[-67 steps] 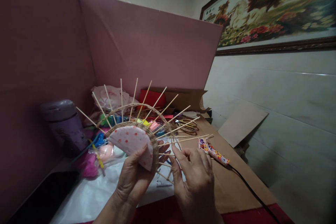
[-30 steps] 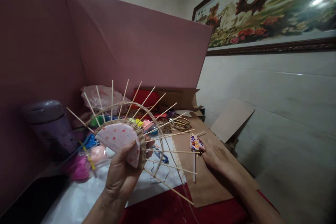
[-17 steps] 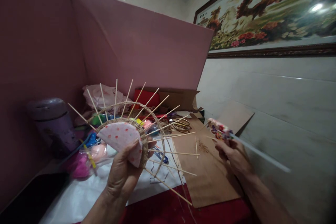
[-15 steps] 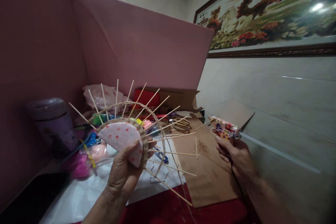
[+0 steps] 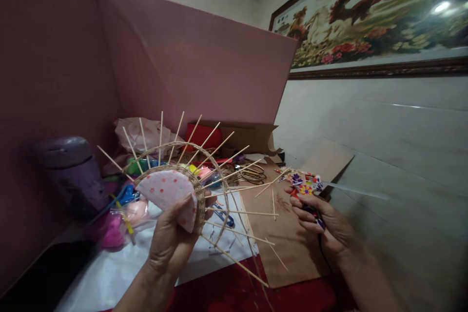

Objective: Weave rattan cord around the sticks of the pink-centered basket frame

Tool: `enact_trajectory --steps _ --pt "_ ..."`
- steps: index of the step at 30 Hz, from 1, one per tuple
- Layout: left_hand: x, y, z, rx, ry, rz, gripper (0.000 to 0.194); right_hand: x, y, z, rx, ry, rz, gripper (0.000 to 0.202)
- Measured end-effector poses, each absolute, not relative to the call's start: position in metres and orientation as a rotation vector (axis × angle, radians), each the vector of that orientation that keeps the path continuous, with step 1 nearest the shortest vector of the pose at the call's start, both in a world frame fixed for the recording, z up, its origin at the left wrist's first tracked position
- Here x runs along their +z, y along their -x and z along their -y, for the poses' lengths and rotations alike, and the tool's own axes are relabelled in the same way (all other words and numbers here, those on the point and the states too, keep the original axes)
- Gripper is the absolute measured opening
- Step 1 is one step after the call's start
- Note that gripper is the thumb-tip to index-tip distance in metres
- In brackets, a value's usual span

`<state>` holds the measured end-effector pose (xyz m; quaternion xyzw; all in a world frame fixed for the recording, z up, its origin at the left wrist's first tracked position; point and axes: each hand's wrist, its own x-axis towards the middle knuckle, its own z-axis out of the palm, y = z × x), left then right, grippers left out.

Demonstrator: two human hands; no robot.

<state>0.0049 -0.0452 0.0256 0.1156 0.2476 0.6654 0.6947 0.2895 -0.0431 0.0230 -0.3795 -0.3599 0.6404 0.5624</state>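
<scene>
My left hand (image 5: 173, 234) grips a half-round piece (image 5: 168, 187) covered in white cloth with red dots, its thumb on the front. A braided twine band (image 5: 200, 200) edges the curve, and thin wooden sticks (image 5: 210, 136) fan out from it. Farther out, a twine arc (image 5: 215, 161) crosses the sticks. At the right, my right hand (image 5: 318, 214) is closed around a flower-patterned glue gun (image 5: 305, 183), whose nozzle points left near the tips of the sticks. A clear glue stick (image 5: 351, 189) juts from its back.
Brown cardboard (image 5: 285, 248) and white paper (image 5: 197, 263) lie on a red cloth (image 5: 219, 290). Coiled twine (image 5: 250, 174), a blue clip (image 5: 224, 216) and bagged pink material (image 5: 111, 231) are behind. A purple bottle (image 5: 75, 175) stands left; a pink panel (image 5: 197, 58) rises at the back.
My right hand and the glue gun have shifted slightly left and turned, showing more of the gun's handle. Loose sticks now show on the cardboard. My left hand has barely moved.
</scene>
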Motion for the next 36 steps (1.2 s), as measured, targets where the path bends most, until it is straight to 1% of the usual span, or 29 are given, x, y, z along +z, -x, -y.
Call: enact_trajectory --steps 2,5,8,11,14,16,23,36 --pt "0.025 -0.005 0.045 1.483 -0.277 -0.564 0.021 0.028 -0.287 0.048 1.476 0.898 0.861 0.019" --pt "0.026 -0.006 0.046 1.491 -0.3 -0.583 0.02 0.034 -0.288 0.061 1.336 0.916 0.9 0.018" --pt "0.026 -0.007 0.047 1.506 -0.32 -0.604 0.016 0.037 -0.288 0.081 1.268 0.982 0.965 0.027" --pt "0.026 -0.008 0.046 1.514 -0.32 -0.624 0.014 0.04 -0.275 0.102 1.451 1.069 1.013 0.035" --pt "0.024 -0.009 0.045 1.514 -0.333 -0.631 0.015 0.046 -0.248 0.113 1.654 1.135 1.046 0.036" --pt "0.022 -0.008 0.044 1.522 -0.339 -0.624 0.015 0.047 -0.231 0.112 1.723 1.155 1.096 0.037" --pt "0.018 -0.01 0.046 1.532 -0.447 -0.607 0.017 0.033 -0.214 0.096 1.723 1.101 1.141 0.039" --pt "0.024 -0.014 0.051 1.533 -0.442 -0.61 0.014 0.032 -0.212 0.093 1.701 1.194 1.083 0.039"
